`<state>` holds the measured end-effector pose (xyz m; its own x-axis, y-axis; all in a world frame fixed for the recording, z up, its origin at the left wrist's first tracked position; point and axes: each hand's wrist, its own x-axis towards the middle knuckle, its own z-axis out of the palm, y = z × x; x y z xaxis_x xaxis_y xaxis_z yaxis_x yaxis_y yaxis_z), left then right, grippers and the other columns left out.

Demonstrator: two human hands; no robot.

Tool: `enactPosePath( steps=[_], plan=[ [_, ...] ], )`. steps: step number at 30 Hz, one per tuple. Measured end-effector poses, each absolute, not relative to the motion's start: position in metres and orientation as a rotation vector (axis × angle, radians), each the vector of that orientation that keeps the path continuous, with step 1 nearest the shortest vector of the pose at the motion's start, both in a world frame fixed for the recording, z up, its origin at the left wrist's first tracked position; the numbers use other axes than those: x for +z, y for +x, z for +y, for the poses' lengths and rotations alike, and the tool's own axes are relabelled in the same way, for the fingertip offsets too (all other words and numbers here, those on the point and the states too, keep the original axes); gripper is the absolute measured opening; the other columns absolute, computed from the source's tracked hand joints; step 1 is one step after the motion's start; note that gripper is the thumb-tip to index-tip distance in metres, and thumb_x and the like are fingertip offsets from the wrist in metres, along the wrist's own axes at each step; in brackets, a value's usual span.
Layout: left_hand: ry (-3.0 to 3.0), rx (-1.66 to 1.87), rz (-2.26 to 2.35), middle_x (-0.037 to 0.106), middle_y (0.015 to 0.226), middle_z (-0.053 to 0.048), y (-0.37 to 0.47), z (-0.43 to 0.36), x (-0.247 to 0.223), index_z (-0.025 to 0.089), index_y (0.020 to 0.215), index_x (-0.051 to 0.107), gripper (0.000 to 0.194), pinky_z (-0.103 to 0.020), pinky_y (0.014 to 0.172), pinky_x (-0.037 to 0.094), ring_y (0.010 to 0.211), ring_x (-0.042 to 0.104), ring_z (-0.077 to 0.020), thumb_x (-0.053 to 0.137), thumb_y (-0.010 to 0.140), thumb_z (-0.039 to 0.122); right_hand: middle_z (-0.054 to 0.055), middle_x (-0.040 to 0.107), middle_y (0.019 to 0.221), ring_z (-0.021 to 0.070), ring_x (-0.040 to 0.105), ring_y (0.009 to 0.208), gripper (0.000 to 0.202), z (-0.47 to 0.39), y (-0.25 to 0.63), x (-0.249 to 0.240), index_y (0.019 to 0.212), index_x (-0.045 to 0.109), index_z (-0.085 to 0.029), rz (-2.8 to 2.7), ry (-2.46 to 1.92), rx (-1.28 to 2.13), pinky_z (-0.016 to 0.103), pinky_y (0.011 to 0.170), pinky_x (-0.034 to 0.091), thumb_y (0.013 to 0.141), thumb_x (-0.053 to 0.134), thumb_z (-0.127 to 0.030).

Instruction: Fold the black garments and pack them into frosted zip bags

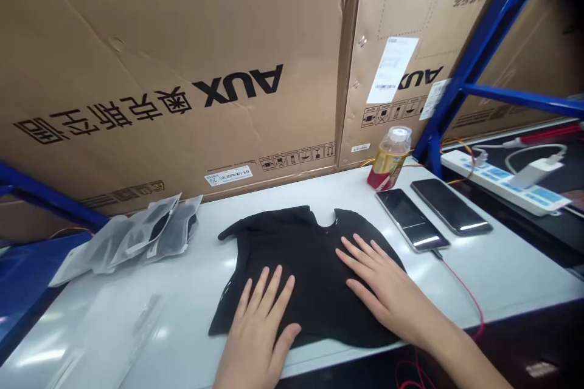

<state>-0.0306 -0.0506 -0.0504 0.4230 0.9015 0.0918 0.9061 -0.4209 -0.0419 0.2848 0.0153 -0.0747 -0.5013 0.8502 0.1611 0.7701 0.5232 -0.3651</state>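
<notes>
A piece of black cloth (310, 273) lies spread on the white table (191, 340), with a rounded notch in its far edge and small white marks near its borders. My left hand (262, 328) rests on the cloth's near left part, fingers outstretched and thumb apart. On the right part lies my right hand (383, 289), palm down with its fingers spread. Neither hand grips anything. Whether the cloth is folded or a single layer I cannot tell.
Several frosted zip bags (146, 234) with dark contents lie at left, near clear plastic packaging (109, 334). To the right are a bottle (390, 158), a phone on a red cable (413, 219), another phone (451, 206) and a power strip (506, 182). Large cartons (182, 24) stand behind.
</notes>
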Motion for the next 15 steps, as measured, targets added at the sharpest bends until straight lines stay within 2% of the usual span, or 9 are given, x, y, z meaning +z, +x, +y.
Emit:
enactPosePath(
  steps=[7, 10, 13, 15],
  plan=[
    [-2.610, -0.112, -1.601, 0.029, 0.172, -0.002, -0.030, -0.051, -0.055, 0.033, 0.171, 0.010, 0.075, -0.059, 0.118, 0.048, 0.156, 0.038, -0.0356, 0.048, 0.107, 0.045, 0.003, 0.037, 0.170, 0.0316, 0.032, 0.159, 0.058, 0.014, 0.285, -0.071, 0.166, 0.033, -0.035, -2.444, -1.307, 0.352, 0.063, 0.125, 0.037, 0.110, 0.048, -0.040],
    [-2.639, -0.124, -1.654, 0.031, 0.171, -0.001, -0.032, -0.050, -0.048, 0.035, 0.170, 0.016, 0.071, -0.060, 0.118, 0.047, 0.156, 0.039, -0.0352, 0.049, 0.107, 0.045, 0.004, 0.057, 0.158, 0.0311, 0.049, 0.149, 0.045, 0.021, 0.288, -0.066, 0.153, 0.055, -0.032, -2.338, -1.297, 0.333, 0.057, 0.120, 0.046, 0.108, 0.051, -0.039],
    [-2.795, -0.086, -1.660, 0.046, 0.164, 0.000, -0.045, -0.026, -0.024, 0.037, 0.162, 0.043, 0.059, -0.053, 0.114, 0.054, 0.148, 0.052, -0.0326, 0.053, 0.105, 0.049, 0.008, 0.074, 0.130, 0.0284, 0.069, 0.122, 0.033, 0.047, 0.295, -0.057, 0.131, 0.070, -0.027, -2.084, -1.439, 0.230, 0.047, 0.103, 0.057, 0.109, 0.048, -0.036],
    [-2.846, -0.089, -1.707, 0.065, 0.149, 0.000, -0.057, 0.005, -0.003, 0.036, 0.146, 0.064, 0.043, -0.044, 0.109, 0.058, 0.135, 0.066, -0.0271, 0.053, 0.106, 0.048, 0.012, 0.075, 0.121, 0.0313, 0.070, 0.109, 0.035, 0.072, 0.299, -0.053, 0.129, 0.070, -0.022, -2.044, -1.597, 0.055, 0.048, 0.094, 0.058, 0.107, 0.051, -0.041]
  ],
)
